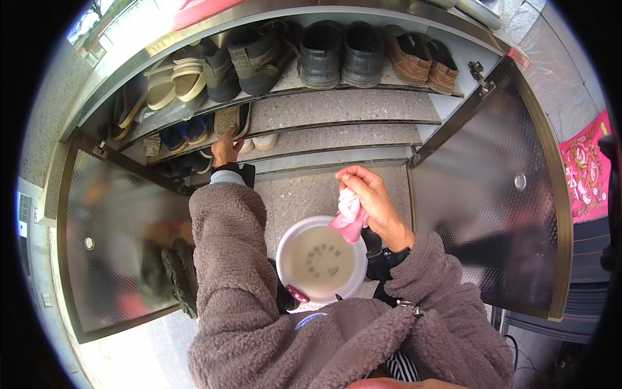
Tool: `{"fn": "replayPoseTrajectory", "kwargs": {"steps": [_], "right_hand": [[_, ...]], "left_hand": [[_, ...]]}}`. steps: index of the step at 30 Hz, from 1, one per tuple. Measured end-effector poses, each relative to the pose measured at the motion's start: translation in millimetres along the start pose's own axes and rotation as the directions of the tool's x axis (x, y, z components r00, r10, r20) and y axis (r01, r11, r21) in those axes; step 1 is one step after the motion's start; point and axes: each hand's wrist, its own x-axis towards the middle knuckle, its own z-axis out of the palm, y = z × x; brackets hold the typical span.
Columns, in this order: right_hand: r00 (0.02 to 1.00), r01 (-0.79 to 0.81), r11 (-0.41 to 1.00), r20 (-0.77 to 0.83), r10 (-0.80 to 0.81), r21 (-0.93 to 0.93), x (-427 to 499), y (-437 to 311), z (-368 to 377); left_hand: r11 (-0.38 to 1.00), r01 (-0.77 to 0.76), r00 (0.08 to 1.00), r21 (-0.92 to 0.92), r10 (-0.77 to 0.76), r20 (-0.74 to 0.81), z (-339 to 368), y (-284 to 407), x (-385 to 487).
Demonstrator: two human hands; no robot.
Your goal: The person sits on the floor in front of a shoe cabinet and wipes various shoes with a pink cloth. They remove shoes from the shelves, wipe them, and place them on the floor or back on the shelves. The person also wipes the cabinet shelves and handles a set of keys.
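Observation:
My left hand [227, 147] reaches to the second shelf of the shoe cabinet, its fingers at a flat slip-on shoe with a tan insole [227, 119]; whether they grip it I cannot tell. Dark blue shoes [184, 133] stand just left of it, and white shoe tips [265, 142] show on the shelf below. In my right hand [376, 199] a crumpled pink and white cloth [351, 214] hangs over the edge of a round white basin [283, 238]. Cloudy water [318, 257] fills part of the basin, with printed marks visible through it.
The top shelf [291, 90] holds sandals [187, 80], dark boots [257, 61], black shoes [320, 56] and brown shoes [408, 56]. Metal-framed cabinet doors stand open at left [126, 253] and right [491, 204]. Dark shoes [180, 277] are beside the left door.

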Motion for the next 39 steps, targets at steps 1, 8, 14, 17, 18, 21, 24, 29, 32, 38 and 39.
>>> {"fn": "replayPoseTrajectory", "kwargs": {"steps": [1, 8, 14, 17, 18, 21, 24, 29, 32, 38, 39], "right_hand": [[1.0, -0.003, 1.0, -0.002, 0.003, -0.001, -0.3, -0.1, -1.0], [0.998, 0.068, 0.996, 0.011, -0.068, 0.059, -4.0, -0.9, -2.5], [0.997, 0.081, 0.997, -0.018, -0.081, 0.009, -5.5, 2.5, -2.2], [0.996, 0.082, 0.996, -0.02, -0.082, -0.021, -6.3, 3.5, -6.6], [0.996, 0.091, 0.995, -0.009, -0.092, -0.03, -6.0, 4.2, -7.5], [0.994, 0.113, 0.992, 0.006, -0.113, -0.053, -6.1, 8.0, -9.4], [0.993, 0.114, 0.991, 0.015, -0.113, -0.076, -4.1, 13.2, -8.9], [0.996, 0.093, 0.987, 0.023, -0.091, -0.132, 5.4, 26.7, -2.9], [0.996, 0.084, 0.985, 0.049, -0.078, -0.149, 9.2, 40.2, 4.6], [0.996, 0.086, 0.969, 0.043, -0.078, -0.23, 11.5, 51.5, 11.0], [0.996, 0.085, 0.969, 0.044, -0.077, -0.232, 11.1, 51.0, 10.6]], "left_hand": [[0.997, 0.002, 0.99, -0.077, 0.009, 0.139, -3.7, 2.0, -4.8], [0.821, 0.501, 0.865, -0.276, -0.488, 0.118, -38.1, 24.1, -63.2], [0.826, 0.486, 0.871, -0.285, -0.433, 0.231, -138.4, 87.8, -123.3], [0.855, 0.458, 0.883, -0.243, -0.405, 0.237, -205.8, 121.5, -166.8], [0.868, 0.452, 0.889, -0.205, -0.418, 0.187, -228.3, 128.1, -185.9], [0.882, 0.396, 0.918, -0.255, -0.38, 0.111, -293.0, 130.5, -247.3], [0.885, 0.365, 0.921, -0.29, -0.388, -0.026, -347.0, 110.3, -298.5], [0.91, 0.338, 0.922, -0.241, -0.372, -0.112, -388.8, 45.7, -351.8], [0.864, 0.473, 0.856, 0.174, -0.404, -0.324, -385.1, 7.4, -353.8], [0.778, 0.425, 0.834, 0.463, -0.139, -0.533, -380.5, -8.8, -350.6], [0.665, 0.483, 0.817, 0.569, -0.109, -0.567, -379.3, -3.8, -352.0]]}}
